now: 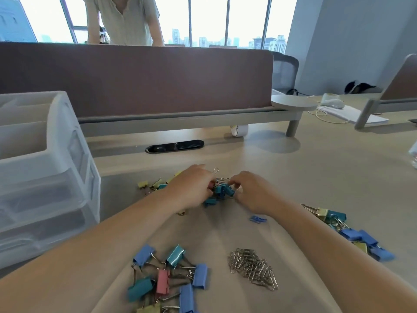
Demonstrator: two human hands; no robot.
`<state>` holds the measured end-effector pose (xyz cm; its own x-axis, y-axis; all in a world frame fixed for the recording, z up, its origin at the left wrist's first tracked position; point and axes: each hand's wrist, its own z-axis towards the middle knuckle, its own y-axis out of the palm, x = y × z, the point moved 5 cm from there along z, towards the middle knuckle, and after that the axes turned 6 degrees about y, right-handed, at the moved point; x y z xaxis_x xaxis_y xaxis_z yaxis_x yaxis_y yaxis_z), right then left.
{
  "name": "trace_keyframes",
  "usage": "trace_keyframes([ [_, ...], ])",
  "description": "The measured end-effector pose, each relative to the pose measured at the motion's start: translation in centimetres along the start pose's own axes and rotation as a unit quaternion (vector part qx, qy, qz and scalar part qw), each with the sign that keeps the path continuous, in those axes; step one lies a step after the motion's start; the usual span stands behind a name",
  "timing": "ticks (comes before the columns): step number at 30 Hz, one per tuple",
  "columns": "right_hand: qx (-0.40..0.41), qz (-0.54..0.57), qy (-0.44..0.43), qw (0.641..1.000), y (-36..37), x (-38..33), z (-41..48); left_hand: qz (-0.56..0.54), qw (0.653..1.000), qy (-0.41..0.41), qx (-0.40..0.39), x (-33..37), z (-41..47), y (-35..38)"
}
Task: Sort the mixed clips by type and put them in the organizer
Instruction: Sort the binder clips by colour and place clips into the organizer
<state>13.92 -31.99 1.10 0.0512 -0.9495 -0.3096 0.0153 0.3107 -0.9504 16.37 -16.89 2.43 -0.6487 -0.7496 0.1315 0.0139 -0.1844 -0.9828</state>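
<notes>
Hands: left hand and right hand, fingers curled, both pinched into the heap of small clips; we logged that heap on the table, right of the organizer.

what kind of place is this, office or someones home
Most likely an open-plan office: a long desk with a fabric divider, a mesh chair behind it, a cable port in the desktop, and tall windows over city towers. The clips fit that too.

Both forearms reach forward, left hand and right hand nearly touching, fingers curled, seemingly pinching clips.
</notes>
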Motion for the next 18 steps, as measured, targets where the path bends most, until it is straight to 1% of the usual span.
trace_keyframes([
  [7,-0.017,-0.015,0.023,0.999,0.8,-0.1,1.6,0.025,0.999,0.04,-0.01,0.0,1.9,1.3],
  [12,0.0,-0.014,0.032,0.999,0.6,0.1,1.8,0.025,0.998,0.053,-0.007,0.0,2.3,1.7],
  [14,0.0,-0.008,0.032,0.999,0.5,0.2,1.8,0.01,0.998,0.056,0.002,0.1,2.3,1.7],
  [18,0.015,0.038,0.04,0.998,-0.3,0.6,1.4,-0.061,0.997,0.045,0.035,0.2,2.0,1.4],
])
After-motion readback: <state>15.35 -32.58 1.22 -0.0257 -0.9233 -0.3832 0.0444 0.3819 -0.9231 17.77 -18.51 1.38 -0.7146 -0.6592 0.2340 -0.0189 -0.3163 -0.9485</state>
